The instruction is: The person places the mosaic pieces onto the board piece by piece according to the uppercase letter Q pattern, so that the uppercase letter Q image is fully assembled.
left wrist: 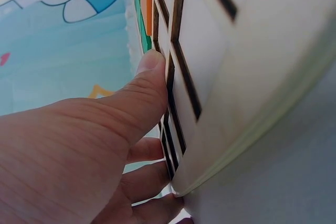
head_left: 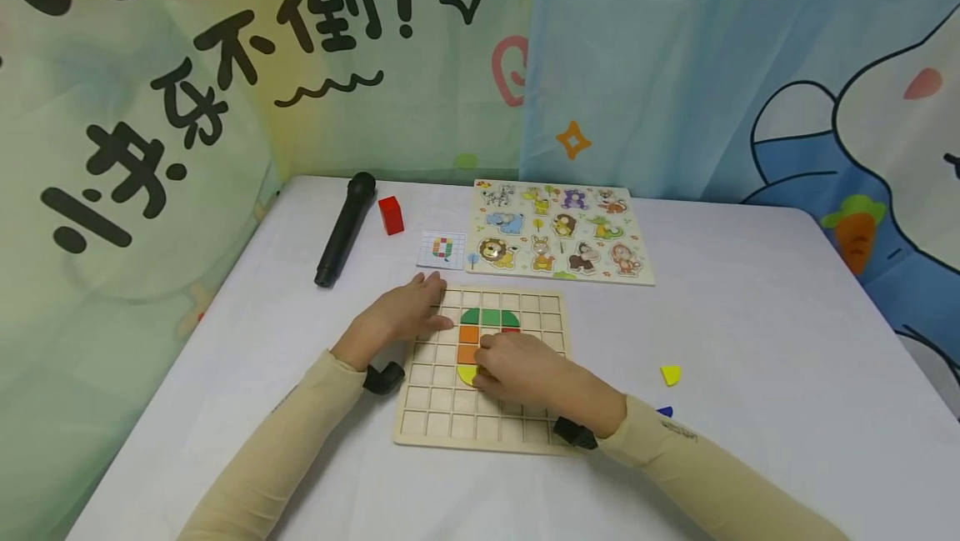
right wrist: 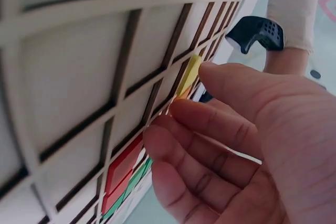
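Note:
A wooden grid board (head_left: 429, 423) lies on the table with coloured pieces in its cells. Green pieces (head_left: 491, 318) make the top row, orange squares (head_left: 468, 334) run down the left, and red pieces (right wrist: 122, 166) show on the right side. A yellow quarter-round piece (head_left: 466, 374) sits below the orange squares. My right hand (head_left: 521, 370) is over the board, its thumb tip right at the yellow piece and its other fingers loosely bent, hiding some cells. My left hand (head_left: 405, 312) rests on the board's upper left corner, thumb (left wrist: 149, 69) on the grid and fingers along the edge.
Behind the board are a small pattern card (head_left: 441, 250), an animal puzzle board (head_left: 555, 232), a red block (head_left: 391, 215) and a black microphone (head_left: 346, 228). Right of my right hand lie a yellow piece (head_left: 671, 375) and a blue piece (head_left: 665, 412), partly hidden by the sleeve.

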Tool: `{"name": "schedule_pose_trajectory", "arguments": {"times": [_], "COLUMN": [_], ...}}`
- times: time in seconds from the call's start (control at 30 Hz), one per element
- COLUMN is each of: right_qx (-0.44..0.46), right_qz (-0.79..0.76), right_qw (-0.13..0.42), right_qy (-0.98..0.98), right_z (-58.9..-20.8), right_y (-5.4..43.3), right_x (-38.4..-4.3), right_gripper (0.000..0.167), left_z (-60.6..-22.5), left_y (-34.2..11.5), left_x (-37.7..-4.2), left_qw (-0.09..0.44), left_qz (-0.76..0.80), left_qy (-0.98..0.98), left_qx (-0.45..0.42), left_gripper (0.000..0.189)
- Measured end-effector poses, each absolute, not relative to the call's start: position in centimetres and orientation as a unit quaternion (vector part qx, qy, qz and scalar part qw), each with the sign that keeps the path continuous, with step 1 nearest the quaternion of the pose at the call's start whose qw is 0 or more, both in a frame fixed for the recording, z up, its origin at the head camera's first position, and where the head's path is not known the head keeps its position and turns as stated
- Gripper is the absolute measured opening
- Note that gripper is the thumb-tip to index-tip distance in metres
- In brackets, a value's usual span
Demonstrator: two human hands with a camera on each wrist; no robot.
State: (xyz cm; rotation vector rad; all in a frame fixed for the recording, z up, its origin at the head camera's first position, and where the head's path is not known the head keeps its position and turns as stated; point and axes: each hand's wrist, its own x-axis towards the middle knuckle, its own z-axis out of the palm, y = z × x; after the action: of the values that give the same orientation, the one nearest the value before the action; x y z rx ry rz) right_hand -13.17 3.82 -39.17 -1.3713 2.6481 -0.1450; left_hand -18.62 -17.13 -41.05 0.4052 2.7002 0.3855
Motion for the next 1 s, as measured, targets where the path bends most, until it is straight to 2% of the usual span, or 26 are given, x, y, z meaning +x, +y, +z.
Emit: {"name": "schedule_pose_trajectory", "arguments": {"times": [0.23,0.43,0.73,1.0], "right_qx": [-0.461,-0.419,-0.299,-0.202], "right_qz": [-0.079,-0.099,-0.099,-0.098], "right_qw": [0.049,0.04,0.087,0.157], "right_qy": [0.883,0.902,0.945,0.962], "right_z": [-38.9,-38.5,-37.7,-38.4], "right_y": [6.5,9.8,17.3,23.0], "right_x": [-13.3,-13.3,-13.7,-13.4], "right_gripper": [0.015,0.01,0.023,0.034], "left_z": [-41.3,-41.2,-41.2,-41.0], "left_y": [-17.1,-17.2,-17.0,-17.1], "left_x": [-18.8,-18.8,-18.6,-18.6], "left_qw": [0.197,0.196,0.201,0.202], "left_qz": [0.152,0.15,0.161,0.154], "left_qy": [0.959,0.959,0.957,0.959], "left_qx": [0.137,0.136,0.132,0.128], "left_gripper": [0.08,0.08,0.081,0.08]}}
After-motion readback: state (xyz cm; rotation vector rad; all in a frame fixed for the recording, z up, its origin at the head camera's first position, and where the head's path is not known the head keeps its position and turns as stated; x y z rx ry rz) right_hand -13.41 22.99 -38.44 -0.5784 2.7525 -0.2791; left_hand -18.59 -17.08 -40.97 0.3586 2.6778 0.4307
